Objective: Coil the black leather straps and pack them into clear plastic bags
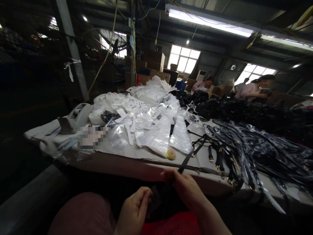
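My right hand (187,189) is closed on a black strap (187,160), whose far part slants up over the table's front edge. Lower down, the fingers of my left hand (135,207) pinch a dark, slightly shiny piece (154,196). Whether that piece belongs to the same strap I cannot tell in the shadow. Just past my hands, a round yellow-rimmed tin (171,154) sits near the edge of the table (122,158). More black straps with gold-coloured buckles (218,156) lie to the right of it.
Clear plastic bags (156,130) and white toothed strips (129,133) cover the middle. A tape dispenser (75,118) stands at the left. Wrapped black straps (246,147) heap up on the right. Beyond them are two people in pink (250,89); a post (72,45) rises at left.
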A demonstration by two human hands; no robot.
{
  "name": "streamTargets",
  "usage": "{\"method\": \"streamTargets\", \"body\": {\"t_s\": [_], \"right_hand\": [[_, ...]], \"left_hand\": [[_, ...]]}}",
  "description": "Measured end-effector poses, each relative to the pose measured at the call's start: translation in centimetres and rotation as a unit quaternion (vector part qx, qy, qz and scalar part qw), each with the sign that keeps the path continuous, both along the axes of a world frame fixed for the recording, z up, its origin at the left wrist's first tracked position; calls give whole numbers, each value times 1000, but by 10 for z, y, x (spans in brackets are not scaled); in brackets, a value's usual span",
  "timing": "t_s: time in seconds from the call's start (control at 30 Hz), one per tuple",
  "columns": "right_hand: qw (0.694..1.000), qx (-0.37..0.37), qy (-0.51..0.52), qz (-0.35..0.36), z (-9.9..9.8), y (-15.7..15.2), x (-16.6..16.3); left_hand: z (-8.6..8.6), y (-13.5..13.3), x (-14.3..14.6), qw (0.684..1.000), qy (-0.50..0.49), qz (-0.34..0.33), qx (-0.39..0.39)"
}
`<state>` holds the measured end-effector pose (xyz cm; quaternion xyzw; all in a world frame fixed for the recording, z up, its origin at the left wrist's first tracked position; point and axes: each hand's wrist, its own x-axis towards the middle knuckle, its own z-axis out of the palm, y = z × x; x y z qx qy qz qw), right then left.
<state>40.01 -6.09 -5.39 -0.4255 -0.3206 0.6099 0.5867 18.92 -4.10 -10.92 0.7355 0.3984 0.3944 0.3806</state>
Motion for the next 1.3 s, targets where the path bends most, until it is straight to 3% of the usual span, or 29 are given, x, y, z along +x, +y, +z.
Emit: {"method": "streamTargets", "body": {"t_s": [0.07, 0.1, 0.23, 0.47, 0.57, 0.63, 0.73, 0.8, 0.9, 1.0, 1.13, 1.3], "right_hand": [[992, 7, -27, 126, 2, -5, -5], [990, 5, -10, 140, 2, -5, -5], [990, -17, 143, -15, 1, 4, 6], [979, -87, 180, 25, -8, 6, 2], [990, -43, 135, -24, -12, -1, 5], [998, 3, 45, -45, -14, -5, 6], [989, 35, -144, -10, -20, -12, -3], [980, 21, -195, 39, -25, -15, -16], [995, -20, -81, 47, -31, -12, -25], [998, -30, 40, -37, -31, 4, -13], [986, -37, -25, -158, -29, 36, 14], [988, -53, -56, -137, -34, 57, 15]], "left_hand": [[3, 1, 2, 1000, -3, -5, 3], [5, 1, 2, 1000, -2, -5, 2], [11, -1, 4, 1000, 6, -7, -17], [13, -6, 7, 999, 19, -14, -30], [12, -7, 4, 999, 28, -23, -41], [13, -6, 4, 998, 27, -16, -48], [18, -5, 7, 998, 7, -12, -57], [22, -4, 12, 998, -7, -10, -61], [25, -6, 19, 998, -14, -2, -57], [21, -9, 20, 998, -11, -31, -48], [13, -9, 19, 997, 9, -48, -55], [12, -4, 19, 997, 12, -20, -70]]}}
